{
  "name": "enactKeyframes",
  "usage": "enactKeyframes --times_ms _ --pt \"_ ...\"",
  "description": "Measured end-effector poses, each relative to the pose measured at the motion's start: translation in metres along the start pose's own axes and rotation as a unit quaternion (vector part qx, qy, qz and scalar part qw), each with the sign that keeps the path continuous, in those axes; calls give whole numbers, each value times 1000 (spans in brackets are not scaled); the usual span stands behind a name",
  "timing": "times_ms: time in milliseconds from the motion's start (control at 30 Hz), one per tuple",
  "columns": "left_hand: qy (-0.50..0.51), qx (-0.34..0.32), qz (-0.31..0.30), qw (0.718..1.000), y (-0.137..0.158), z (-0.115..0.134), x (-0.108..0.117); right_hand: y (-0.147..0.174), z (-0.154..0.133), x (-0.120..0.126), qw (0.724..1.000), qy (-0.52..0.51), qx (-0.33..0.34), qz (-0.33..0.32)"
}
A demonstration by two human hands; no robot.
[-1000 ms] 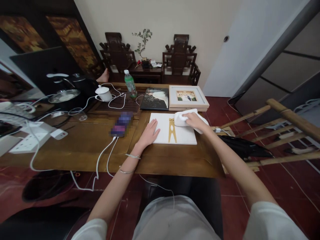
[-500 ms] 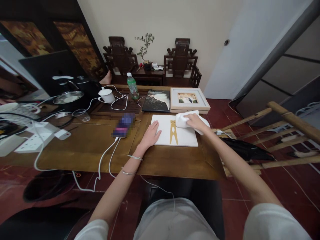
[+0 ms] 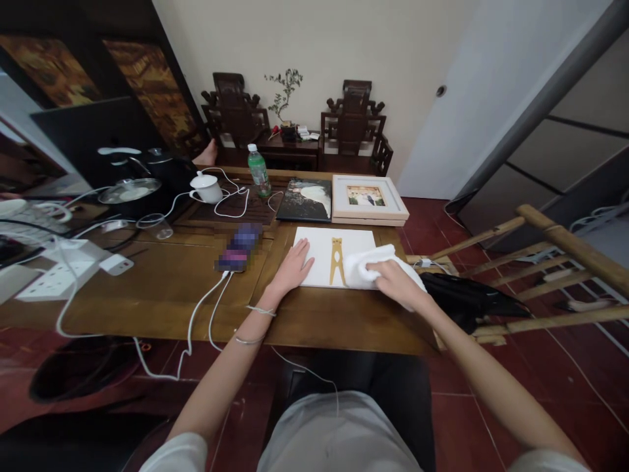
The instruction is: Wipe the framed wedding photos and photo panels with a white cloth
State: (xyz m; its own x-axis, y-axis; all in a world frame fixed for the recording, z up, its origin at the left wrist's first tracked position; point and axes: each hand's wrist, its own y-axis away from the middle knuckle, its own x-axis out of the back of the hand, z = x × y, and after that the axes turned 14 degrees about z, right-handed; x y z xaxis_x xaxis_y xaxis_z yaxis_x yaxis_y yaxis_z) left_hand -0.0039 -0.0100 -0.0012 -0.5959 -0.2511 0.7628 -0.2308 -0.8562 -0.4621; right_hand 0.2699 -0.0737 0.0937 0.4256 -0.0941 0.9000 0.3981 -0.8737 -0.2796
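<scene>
A white rectangular board (image 3: pixel 319 244) with a gold cat-like figure (image 3: pixel 337 259) on its face lies flat on the wooden table (image 3: pixel 314 321). My left hand (image 3: pixel 293 264) rests on the board's left edge, fingers stretched out and nothing in it. A bunched white cloth (image 3: pixel 361 267) is gripped in my right hand (image 3: pixel 393 280), pressed over the board's lower right corner. The cloth covers that corner and trails off to the right past the board.
Behind the board lie a dark photo panel (image 3: pixel 305 199) and a light-framed picture (image 3: pixel 369 216). A green bottle (image 3: pixel 259 172), lidded white cup (image 3: pixel 208 190), and charging phone (image 3: pixel 236 252) are leftward. Cables run to a power strip (image 3: pixel 61 278). A bamboo rack (image 3: pixel 565 236) stands right.
My right hand has moved the cloth down the board towards me, from the upper right to the lower right corner. My left hand stays on the left edge.
</scene>
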Motion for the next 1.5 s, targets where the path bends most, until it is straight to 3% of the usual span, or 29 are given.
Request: enactKeyframes --times_ms 200,367,500,767,900,1033,1333,1500 --pt "7 0 0 1000 0 -2 1 -84 30 -22 997 4 -49 63" --pt "6 -1 0 1000 0 -3 0 -127 18 -43 992 -15 -78 95" --pt "12 2 9 1000 0 -2 -1 -115 -5 -53 997 -17 -17 79" --pt "9 6 12 1000 0 -1 -3 -19 -50 -44 998 -41 44 17" --pt "11 3 15 1000 1 -2 -4 6 -64 -39 996 -63 64 3" --pt "10 1 11 1000 0 -2 -3 -10 -60 -35 997 -64 30 -18" --pt "10 -5 14 1000 0 -6 -4 -112 -23 -48 998 -27 -28 46" --pt "9 1 9 1000 0 -6 -4 -115 -30 -55 997 -18 -40 65"
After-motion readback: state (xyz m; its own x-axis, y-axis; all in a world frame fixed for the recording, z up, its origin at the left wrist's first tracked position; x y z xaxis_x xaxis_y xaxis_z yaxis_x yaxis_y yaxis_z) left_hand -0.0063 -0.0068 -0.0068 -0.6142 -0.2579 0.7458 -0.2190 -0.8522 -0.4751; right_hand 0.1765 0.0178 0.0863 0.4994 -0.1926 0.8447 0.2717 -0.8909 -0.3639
